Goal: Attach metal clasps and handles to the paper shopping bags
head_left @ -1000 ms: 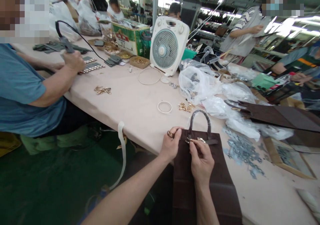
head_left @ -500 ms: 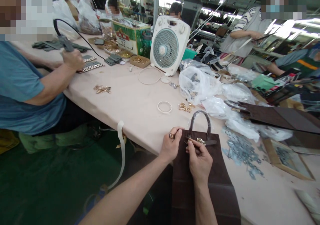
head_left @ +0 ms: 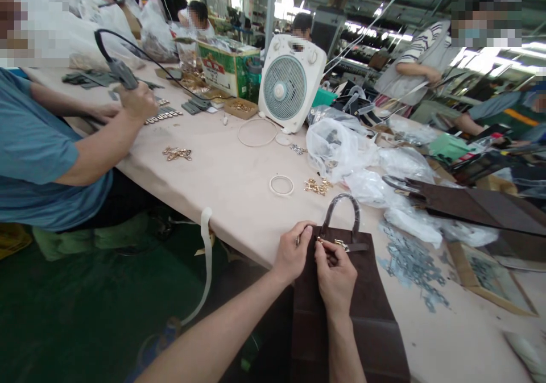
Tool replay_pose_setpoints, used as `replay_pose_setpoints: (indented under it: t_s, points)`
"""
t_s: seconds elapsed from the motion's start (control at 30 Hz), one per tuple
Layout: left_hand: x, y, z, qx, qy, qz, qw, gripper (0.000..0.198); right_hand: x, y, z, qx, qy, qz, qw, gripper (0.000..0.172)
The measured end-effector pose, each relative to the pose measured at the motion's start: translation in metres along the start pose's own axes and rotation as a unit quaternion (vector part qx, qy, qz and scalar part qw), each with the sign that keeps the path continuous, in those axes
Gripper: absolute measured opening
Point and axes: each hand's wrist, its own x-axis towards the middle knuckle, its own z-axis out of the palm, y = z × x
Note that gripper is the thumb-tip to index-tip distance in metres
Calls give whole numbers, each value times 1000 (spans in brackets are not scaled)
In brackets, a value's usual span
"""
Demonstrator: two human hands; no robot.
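Note:
A dark brown bag panel (head_left: 371, 309) hangs over the table's near edge, partly across my lap. Its plastic-wrapped handle (head_left: 356, 212) stands up at the top, with a gold clasp (head_left: 341, 245) and a short strap (head_left: 358, 247) just below. My left hand (head_left: 292, 255) is closed on the panel's upper left edge, thumb on the front; the fingers behind are hidden. My right hand (head_left: 336, 278) pinches a small gold fitting against the panel, left of the clasp. Fingertips cover most of that fitting, so its exact kind is unclear.
Beyond the bag lie gold fittings (head_left: 318, 186), a tape roll (head_left: 281, 185) and plastic bags (head_left: 336, 150). Grey metal pieces (head_left: 413, 263) and a cardboard box (head_left: 490, 289) are to the right. A fan (head_left: 290, 82) stands behind. A co-worker's hand (head_left: 139, 104) holds a corded tool.
My right hand has moved slightly left, and its fingertips now cover more of the gold fitting. My left hand keeps its hold on the edge. The co-worker's tool hand has shifted right.

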Motion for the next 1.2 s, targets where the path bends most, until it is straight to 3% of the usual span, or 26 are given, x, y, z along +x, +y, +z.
replay_pose_setpoints:
  t_s: [0.33, 0.53, 0.8, 1.2]
  points:
    - [-1, -6, 3, 63, 10, 35, 997, 32, 2, -10, 7, -108, -19, -50, 993, 33]
    - [0, -10, 3, 78, 16, 58, 995, 30, 11, -8, 3, -74, -66, -10, 995, 33]
    - [8, -5, 3, 31, 36, -37, 998, 21, 7, 0, 6, -33, -19, -50, 998, 35]
    - [4, -11, 9, 35, 101, 2, 994, 18, 9, -1, 8, -58, -26, -99, 993, 29]
